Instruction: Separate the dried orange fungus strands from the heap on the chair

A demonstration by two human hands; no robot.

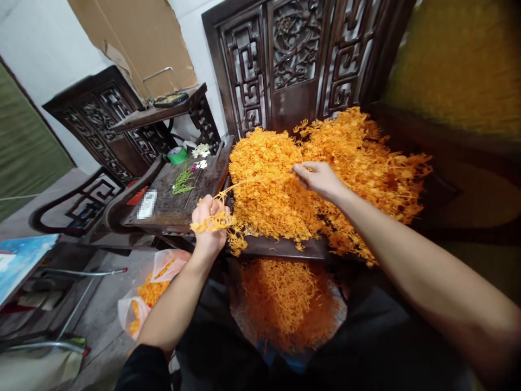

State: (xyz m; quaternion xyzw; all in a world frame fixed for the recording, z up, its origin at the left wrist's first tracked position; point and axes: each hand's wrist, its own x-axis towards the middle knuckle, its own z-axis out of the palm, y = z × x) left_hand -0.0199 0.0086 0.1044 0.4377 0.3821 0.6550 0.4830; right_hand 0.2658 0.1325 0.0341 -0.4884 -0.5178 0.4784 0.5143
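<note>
**Orange sprigs [215, 221] clamped in our left hand [210, 237]**

At the far left we see a blue-topped board [32, 260] above some metal legs. Next, low on the floor, a translucent plastic bag [175, 262] gapes around more orange bits. Above it, our dark wooden table [169, 209] bears green stems [184, 181], a green tape roll [178, 156] and white flowers [201, 152].

Then comes our left hand, its fingers closed tightly on the sprigs, some draping over its back. From there a thin orange stem [241, 184] stretches rightward across the left heap [268, 206], which sits on a dark seat [285, 248]; beneath it, loose orange strands [287, 298] lie between our knees.

Our right hand [319, 179] pinches thumb and forefinger together near the stem's far end; whether they grip it, we cannot tell. Beyond it, the right heap [374, 174] spreads widest.
</note>
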